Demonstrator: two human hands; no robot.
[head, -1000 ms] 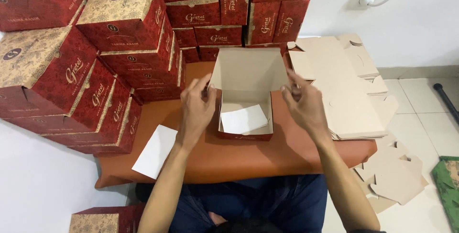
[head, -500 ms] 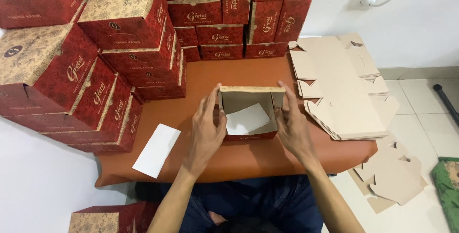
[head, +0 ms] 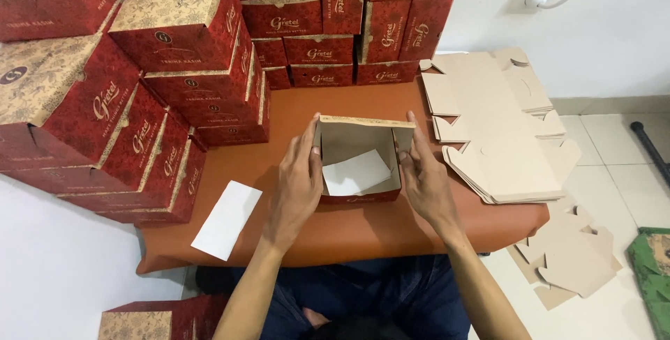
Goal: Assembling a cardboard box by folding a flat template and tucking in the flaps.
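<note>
Your left hand [head: 299, 183] lies flat along the left wall of the open cardboard box [head: 361, 162], fingers stretched out and pressed against it, the thumb hooked over the rim. Your right hand [head: 423, 176] mirrors it on the right wall, fingers extended and lying against the side panel, not curled into a fist. Between the two palms you clasp the box, which stands upright near the middle of the brown table [head: 349, 232], just in front of you, its top open and its far flap [head: 364, 122] folded down across the back edge. Inside, on the bottom, a white sheet of paper [head: 356, 172] lies tilted. A second white sheet [head: 227, 219] lies on the table to the left of your left forearm, near the table's front edge. To the right of the box, a stack of flat unfolded box blanks [head: 499, 138] sits on the table, touching nothing you hold. Finished red patterned boxes [head: 167, 54] are piled at the left and along the back, and more loose blanks [head: 565, 260] lie on the tiled floor at the right
</note>
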